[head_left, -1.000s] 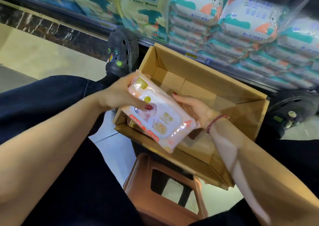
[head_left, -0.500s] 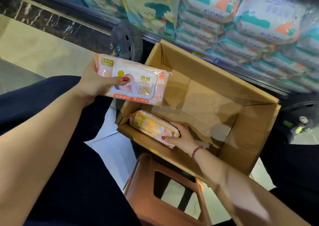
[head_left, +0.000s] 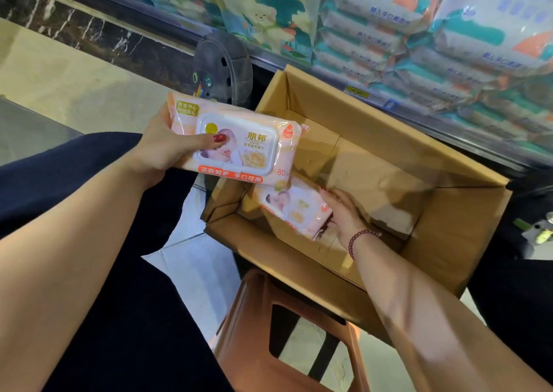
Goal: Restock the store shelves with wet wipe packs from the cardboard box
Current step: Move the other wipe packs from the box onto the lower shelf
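Note:
An open cardboard box [head_left: 434,251] stands on the floor in front of the shelf. My left hand [head_left: 167,149] grips a pink wet wipe pack [head_left: 239,146] by its left end, thumb on the white lid, just above the box's left corner. Inside the box my right hand [head_left: 344,212] holds a second pink wet wipe pack [head_left: 293,209], tilted up off the bottom; its fingers curl round the pack's right side. Apart from this pack I see only bare cardboard in the box.
The low shelf [head_left: 449,140] behind the box is full of stacked teal-and-white wipe bundles [head_left: 374,32]. A brown plastic stool [head_left: 287,346] sits between my knees. Grey clogs [head_left: 224,65] flank the box. Tiled floor [head_left: 59,74] lies to the left.
My left hand has carried its pack up and left, out of the box. My right hand reached into the box, took the second pack and has tilted it upward.

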A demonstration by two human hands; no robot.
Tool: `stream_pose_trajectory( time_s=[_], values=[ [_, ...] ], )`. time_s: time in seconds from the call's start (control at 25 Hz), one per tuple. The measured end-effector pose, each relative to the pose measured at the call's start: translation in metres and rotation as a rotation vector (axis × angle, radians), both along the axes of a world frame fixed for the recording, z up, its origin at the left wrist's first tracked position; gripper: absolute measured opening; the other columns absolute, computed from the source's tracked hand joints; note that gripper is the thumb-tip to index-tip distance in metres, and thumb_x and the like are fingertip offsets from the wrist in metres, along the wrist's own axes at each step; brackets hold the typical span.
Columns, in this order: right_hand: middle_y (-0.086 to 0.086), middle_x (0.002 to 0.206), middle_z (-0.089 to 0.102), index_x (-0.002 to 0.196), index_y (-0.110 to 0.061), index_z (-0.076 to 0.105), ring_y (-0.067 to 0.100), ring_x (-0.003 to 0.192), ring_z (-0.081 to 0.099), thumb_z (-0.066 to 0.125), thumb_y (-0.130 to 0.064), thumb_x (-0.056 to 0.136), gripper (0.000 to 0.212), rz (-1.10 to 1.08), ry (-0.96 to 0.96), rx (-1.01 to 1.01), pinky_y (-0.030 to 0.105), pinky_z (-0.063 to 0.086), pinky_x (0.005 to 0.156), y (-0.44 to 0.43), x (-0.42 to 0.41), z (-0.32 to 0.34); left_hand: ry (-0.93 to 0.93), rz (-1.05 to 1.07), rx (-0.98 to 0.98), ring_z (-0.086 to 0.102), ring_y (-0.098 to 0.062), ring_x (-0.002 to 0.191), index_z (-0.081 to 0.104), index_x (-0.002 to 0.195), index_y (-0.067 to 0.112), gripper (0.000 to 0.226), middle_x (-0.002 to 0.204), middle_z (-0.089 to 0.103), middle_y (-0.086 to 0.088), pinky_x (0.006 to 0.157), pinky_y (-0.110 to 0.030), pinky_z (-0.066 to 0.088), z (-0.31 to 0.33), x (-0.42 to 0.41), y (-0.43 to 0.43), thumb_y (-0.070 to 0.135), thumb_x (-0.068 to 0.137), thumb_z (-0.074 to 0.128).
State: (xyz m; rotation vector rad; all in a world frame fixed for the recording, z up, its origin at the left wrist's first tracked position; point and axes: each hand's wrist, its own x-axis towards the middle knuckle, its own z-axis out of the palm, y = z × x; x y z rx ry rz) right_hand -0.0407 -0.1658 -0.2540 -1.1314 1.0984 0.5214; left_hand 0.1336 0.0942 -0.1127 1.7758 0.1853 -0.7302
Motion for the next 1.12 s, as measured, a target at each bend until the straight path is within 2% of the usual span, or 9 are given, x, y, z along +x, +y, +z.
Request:
stream_pose_trajectory(
  time_s=[0.12, 0.24, 0.36, 0.48, 0.64, 0.84, 0.96, 1.04, 1.12],
  values=[
    [-0.005, 0.119, 0.057, 0.135, -0.037, 0.034, 0.018, 0.105, 0.062, 0.075, -0.013, 0.081, 0.072, -0.059, -0.077, 0.075, 0.039, 0.055, 0.082, 0.005, -0.001, 0.000, 0.010, -0.005, -0.003, 0.071, -0.025, 0.094, 0.056, 0.125, 0.003, 0.066, 0.109, 0.072, -0.010, 0.068, -0.027, 0.057, -0.001, 0.000, -0.001, 0.014, 0.064, 0.081],
    [0.001, 0.123, 0.052, 0.133, -0.044, 0.030, 0.022, 0.110, 0.060, 0.078, 0.001, 0.073, 0.089, -0.069, -0.096, 0.041, 0.047, 0.055, 0.087, 0.018, -0.001, 0.000, 0.021, -0.005, -0.006, 0.071, -0.026, 0.096, 0.055, 0.125, 0.004, 0.070, 0.110, 0.071, -0.011, 0.071, -0.030, 0.058, -0.002, 0.000, 0.000, 0.017, 0.062, 0.082],
    [-0.003, 0.119, 0.056, 0.137, -0.041, 0.028, 0.018, 0.106, 0.062, 0.078, -0.006, 0.076, 0.086, -0.097, -0.133, 0.018, 0.041, 0.057, 0.080, 0.022, 0.002, 0.000, 0.029, -0.002, -0.001, 0.071, -0.026, 0.097, 0.053, 0.126, 0.004, 0.069, 0.110, 0.071, -0.011, 0.073, -0.032, 0.058, -0.003, 0.000, 0.000, 0.014, 0.064, 0.083],
    [0.003, 0.121, 0.059, 0.131, -0.043, 0.033, 0.023, 0.105, 0.064, 0.076, -0.014, 0.080, 0.073, -0.133, -0.100, 0.029, 0.045, 0.057, 0.080, 0.018, 0.006, 0.005, 0.019, 0.003, 0.019, 0.071, -0.026, 0.095, 0.052, 0.127, 0.004, 0.068, 0.110, 0.071, -0.011, 0.071, -0.031, 0.058, -0.004, -0.002, -0.003, 0.012, 0.066, 0.082],
    [0.010, 0.114, 0.065, 0.120, -0.019, 0.047, 0.023, 0.093, 0.067, 0.077, -0.008, 0.078, 0.053, -0.079, -0.100, -0.019, 0.032, 0.054, 0.063, 0.009, 0.004, 0.029, 0.023, 0.040, 0.028, 0.072, -0.024, 0.093, 0.051, 0.126, 0.005, 0.076, 0.108, 0.072, -0.008, 0.069, -0.031, 0.059, 0.000, -0.008, -0.009, 0.013, 0.060, 0.086],
    [0.007, 0.106, 0.068, 0.102, -0.023, 0.053, 0.024, 0.091, 0.067, 0.080, -0.007, 0.074, 0.042, -0.086, -0.164, -0.159, 0.040, 0.057, 0.074, -0.015, -0.011, 0.080, -0.028, 0.040, 0.042, 0.073, -0.014, 0.080, 0.055, 0.108, 0.014, 0.060, 0.087, 0.076, 0.004, 0.060, -0.027, 0.058, 0.027, -0.026, -0.025, 0.006, 0.058, 0.088],
    [0.006, 0.099, 0.067, 0.102, -0.017, 0.054, 0.023, 0.083, 0.068, 0.080, -0.004, 0.073, 0.041, -0.126, -0.277, -0.193, 0.030, 0.055, 0.052, -0.041, -0.022, 0.138, -0.084, 0.008, 0.048, 0.072, -0.011, 0.076, 0.050, 0.114, 0.017, 0.071, 0.091, 0.073, 0.004, 0.055, -0.025, 0.058, 0.063, -0.032, -0.034, 0.006, 0.056, 0.089],
    [0.005, 0.097, 0.066, 0.104, -0.015, 0.054, 0.020, 0.080, 0.067, 0.080, -0.003, 0.072, 0.042, -0.088, -0.374, -0.237, 0.024, 0.051, 0.047, -0.058, -0.028, 0.179, -0.160, 0.000, 0.047, 0.070, -0.015, 0.088, 0.048, 0.120, 0.017, 0.078, 0.106, 0.068, -0.001, 0.067, -0.030, 0.060, 0.089, -0.030, -0.037, 0.009, 0.055, 0.092],
    [0.006, 0.097, 0.065, 0.100, -0.015, 0.055, 0.019, 0.081, 0.066, 0.080, -0.003, 0.073, 0.039, -0.078, -0.497, -0.299, 0.023, 0.052, 0.050, -0.074, -0.038, 0.228, -0.254, -0.015, 0.012, 0.067, -0.017, 0.098, 0.049, 0.122, 0.018, 0.083, 0.111, 0.067, -0.003, 0.080, -0.035, 0.057, 0.126, -0.030, -0.042, 0.015, 0.051, 0.093]
  ],
)
